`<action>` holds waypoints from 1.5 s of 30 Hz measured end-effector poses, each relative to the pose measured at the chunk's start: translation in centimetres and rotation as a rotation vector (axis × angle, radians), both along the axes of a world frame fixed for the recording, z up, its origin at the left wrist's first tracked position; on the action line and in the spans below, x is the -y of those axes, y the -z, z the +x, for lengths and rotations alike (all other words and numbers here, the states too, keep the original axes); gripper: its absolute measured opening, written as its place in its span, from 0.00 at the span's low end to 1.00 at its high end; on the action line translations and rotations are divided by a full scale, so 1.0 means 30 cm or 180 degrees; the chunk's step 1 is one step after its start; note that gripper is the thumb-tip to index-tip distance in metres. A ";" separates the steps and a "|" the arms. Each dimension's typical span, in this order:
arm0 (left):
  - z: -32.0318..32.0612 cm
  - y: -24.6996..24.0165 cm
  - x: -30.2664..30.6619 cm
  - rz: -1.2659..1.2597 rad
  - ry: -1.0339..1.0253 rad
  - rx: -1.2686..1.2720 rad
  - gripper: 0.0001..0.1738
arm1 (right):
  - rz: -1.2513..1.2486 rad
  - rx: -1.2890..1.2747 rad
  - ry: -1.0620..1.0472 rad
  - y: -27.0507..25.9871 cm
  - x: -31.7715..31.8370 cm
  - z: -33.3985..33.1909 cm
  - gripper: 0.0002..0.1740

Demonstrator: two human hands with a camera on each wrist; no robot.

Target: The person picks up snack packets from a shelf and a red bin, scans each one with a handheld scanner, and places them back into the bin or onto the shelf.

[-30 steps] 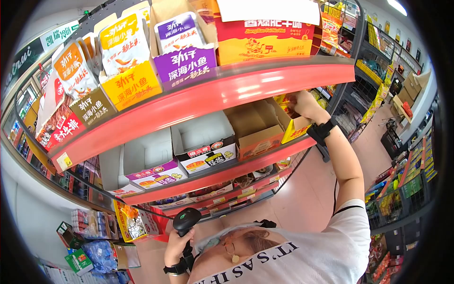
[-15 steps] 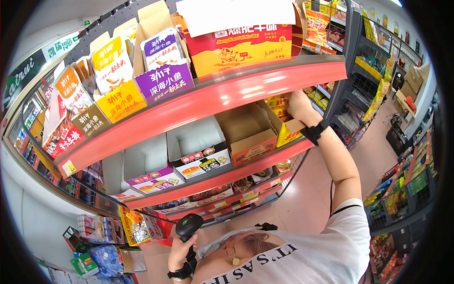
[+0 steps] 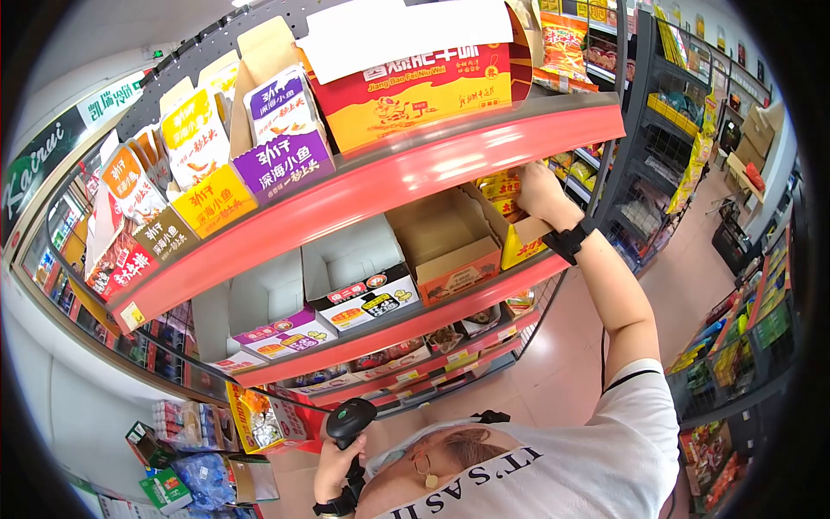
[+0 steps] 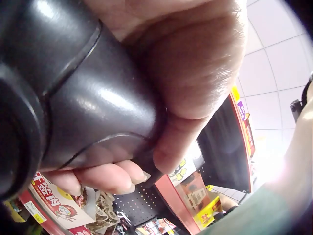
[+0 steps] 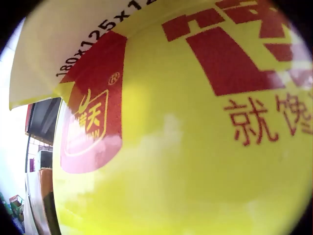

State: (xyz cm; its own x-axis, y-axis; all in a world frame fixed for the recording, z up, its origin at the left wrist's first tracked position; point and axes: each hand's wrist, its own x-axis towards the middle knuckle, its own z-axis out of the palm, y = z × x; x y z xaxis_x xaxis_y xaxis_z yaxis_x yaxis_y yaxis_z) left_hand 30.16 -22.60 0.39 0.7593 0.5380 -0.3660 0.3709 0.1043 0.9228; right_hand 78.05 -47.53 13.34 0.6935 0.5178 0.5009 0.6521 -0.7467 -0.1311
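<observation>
My left hand [image 3: 333,467] grips a black handheld barcode scanner [image 3: 348,420] by its handle, low in front of the body. In the left wrist view the scanner's dark shell [image 4: 102,103] fills much of the frame, fingers wrapped beneath it. My right hand [image 3: 546,197] reaches into a yellow display box [image 3: 519,246] at the right end of the middle shelf. Yellow snack packets [image 3: 497,189] stand in that box beside the fingers, whose tips are hidden. The printed yellow front of the box [image 5: 161,161] fills the right wrist view.
Left of the yellow box, a brown carton [image 3: 454,259] and white-and-black cartons [image 3: 367,298] share the shelf. The red shelf edge [image 3: 380,186] above overhangs them, bearing snack boxes such as a purple one [image 3: 281,166]. Another rack [image 3: 657,156] stands to the right.
The view has shifted, so the shelves sit further left in it. My right hand stays at the yellow box, with more of the packets showing. The left hand still holds the scanner.
</observation>
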 end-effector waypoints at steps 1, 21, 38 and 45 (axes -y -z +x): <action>-0.002 0.000 0.001 -0.0017 -0.0029 -0.0033 0.11 | 0.0064 0.0142 0.0049 0.005 -0.001 0.000 0.20; -0.030 0.009 0.020 0.0019 -0.0017 0.0053 0.12 | 0.0081 -0.0505 0.0498 -0.007 0.011 0.008 0.15; -0.027 0.000 0.000 -0.0073 0.0001 0.0150 0.13 | 0.1040 0.1645 -0.0443 -0.143 0.058 -0.272 0.17; -0.010 -0.082 0.017 -0.0107 0.0169 0.0672 0.13 | 0.0962 0.2295 -0.1985 -0.035 0.008 -0.534 0.16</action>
State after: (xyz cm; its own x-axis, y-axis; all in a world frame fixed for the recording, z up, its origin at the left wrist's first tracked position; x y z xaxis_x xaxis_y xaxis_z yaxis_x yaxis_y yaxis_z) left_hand 29.86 -23.11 2.86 0.8479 0.4855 -0.2129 0.1756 0.1218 0.9769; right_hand 62.03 -47.76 14.38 -0.1802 0.4670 0.8657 0.9146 -0.2444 0.3222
